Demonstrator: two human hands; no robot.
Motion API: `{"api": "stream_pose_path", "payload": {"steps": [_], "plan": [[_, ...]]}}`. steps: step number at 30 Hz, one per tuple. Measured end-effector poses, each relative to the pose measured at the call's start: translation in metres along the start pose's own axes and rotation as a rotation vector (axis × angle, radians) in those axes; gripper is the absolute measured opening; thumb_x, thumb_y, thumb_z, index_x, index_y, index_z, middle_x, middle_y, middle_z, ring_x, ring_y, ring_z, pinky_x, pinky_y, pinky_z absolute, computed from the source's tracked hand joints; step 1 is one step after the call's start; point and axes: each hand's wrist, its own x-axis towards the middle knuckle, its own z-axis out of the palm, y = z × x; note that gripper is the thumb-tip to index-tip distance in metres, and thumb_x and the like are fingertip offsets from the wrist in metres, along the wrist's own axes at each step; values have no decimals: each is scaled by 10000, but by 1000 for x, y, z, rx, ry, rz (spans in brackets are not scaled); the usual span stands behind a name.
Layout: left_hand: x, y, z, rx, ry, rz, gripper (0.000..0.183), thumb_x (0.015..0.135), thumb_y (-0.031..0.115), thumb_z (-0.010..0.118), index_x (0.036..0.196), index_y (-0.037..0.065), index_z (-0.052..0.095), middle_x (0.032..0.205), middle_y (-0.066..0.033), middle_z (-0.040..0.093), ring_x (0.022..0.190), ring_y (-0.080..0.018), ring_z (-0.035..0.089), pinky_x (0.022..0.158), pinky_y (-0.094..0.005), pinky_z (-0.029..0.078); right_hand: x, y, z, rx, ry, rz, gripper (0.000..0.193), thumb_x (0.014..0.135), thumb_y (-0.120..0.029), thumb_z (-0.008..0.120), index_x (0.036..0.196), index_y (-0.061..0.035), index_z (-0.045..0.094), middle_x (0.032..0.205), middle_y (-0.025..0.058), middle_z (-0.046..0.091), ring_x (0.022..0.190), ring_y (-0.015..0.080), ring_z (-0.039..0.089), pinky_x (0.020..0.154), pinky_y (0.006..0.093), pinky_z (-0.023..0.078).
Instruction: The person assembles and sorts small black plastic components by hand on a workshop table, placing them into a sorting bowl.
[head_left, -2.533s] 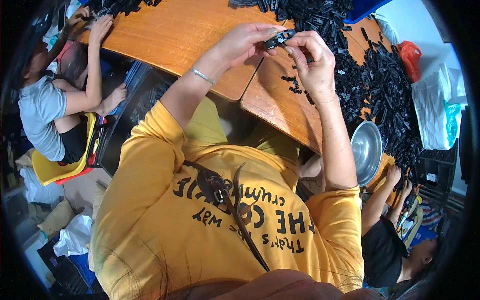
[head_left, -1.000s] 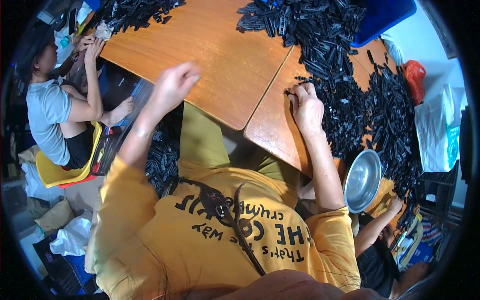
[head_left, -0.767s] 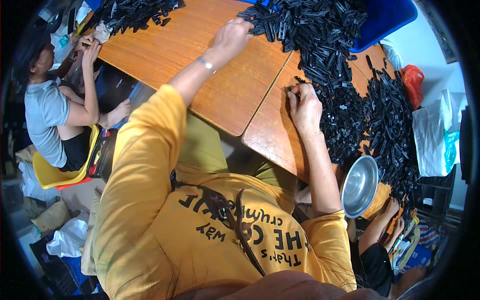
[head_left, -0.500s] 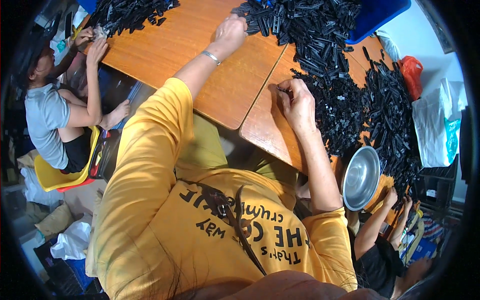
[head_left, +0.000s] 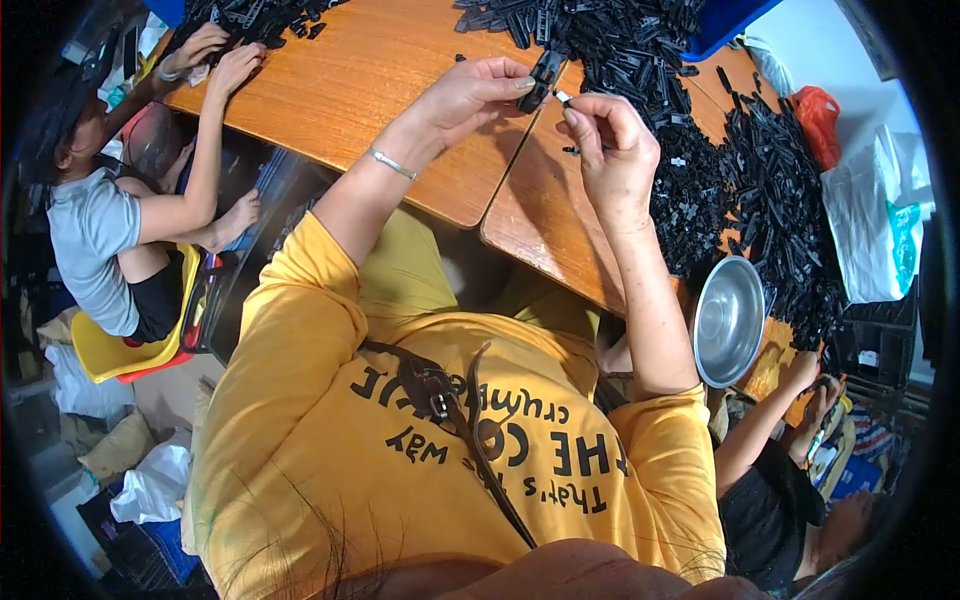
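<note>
My left hand (head_left: pixel 475 97) pinches a black plastic part (head_left: pixel 541 82), long and narrow, tilted above the far middle of the wooden table (head_left: pixel 400 60). Close to its right side, my right hand (head_left: pixel 612 150) holds a small black-and-white piece (head_left: pixel 563 98) between thumb and forefinger. The two pieces are almost meeting; whether they touch I cannot tell. Behind my hands lies a heap of long black plastic parts (head_left: pixel 640 40). A pile of smaller black pieces (head_left: pixel 685 200) spreads beside my right wrist.
A round metal bowl (head_left: pixel 728 320) sits at the table's right edge, near more long black parts (head_left: pixel 785 220). Blue bins, a red bag (head_left: pixel 818 125) and a white sack (head_left: pixel 868 220) stand beyond. One person (head_left: pixel 130 220) works at the left, another (head_left: pixel 770 470) at the lower right.
My left hand has come back from the far heap with a black part in it. My right hand has lifted from the table toward it, holding a small piece.
</note>
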Motion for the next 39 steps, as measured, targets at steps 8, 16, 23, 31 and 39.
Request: {"api": "stream_pose_path", "payload": {"steps": [8, 16, 23, 31, 39], "plan": [[-10, 4, 22, -53, -110, -24, 327, 1054, 249, 620, 1280, 13, 633, 1153, -94, 732, 1002, -166, 727, 885, -282, 589, 4, -6, -10, -51, 28, -202, 155, 846, 68, 771, 935, -13, 673, 893, 111, 684, 742, 201, 699, 631, 292, 569], [-11, 4, 30, 31, -26, -34, 356, 1059, 291, 617, 1283, 22, 687, 1062, -56, 751, 859, -111, 720, 761, -221, 554, 2, -14, -21, 1, -70, -155, 163, 851, 94, 744, 948, -15, 673, 921, 116, 671, 747, 205, 698, 624, 298, 577], [-15, 2, 28, 175, -35, -35, 328, 1028, 324, 672, 1182, 44, 747, 984, -17, 751, 771, -75, 692, 683, -192, 525, 10, -16, -31, -134, -261, -318, 162, 834, 58, 752, 948, -27, 674, 926, 106, 666, 805, 279, 703, 679, 352, 583], [-42, -6, 37, 288, 29, -40, 254, 999, 195, 715, 1211, 56, 720, 937, -2, 727, 806, -52, 683, 685, -185, 529, -4, -1, -20, -155, -335, -190, 161, 834, -13, 790, 947, -9, 675, 940, 129, 673, 782, 272, 696, 661, 362, 561], [-95, -30, 12, 583, 186, 217, 288, 974, -23, 629, 1262, -11, 620, 1092, -45, 683, 969, -83, 658, 847, -248, 559, -34, 2, 44, -124, -502, 112, 248, 857, -188, 824, 974, -17, 687, 879, 190, 716, 836, 360, 708, 718, 436, 551]]}}
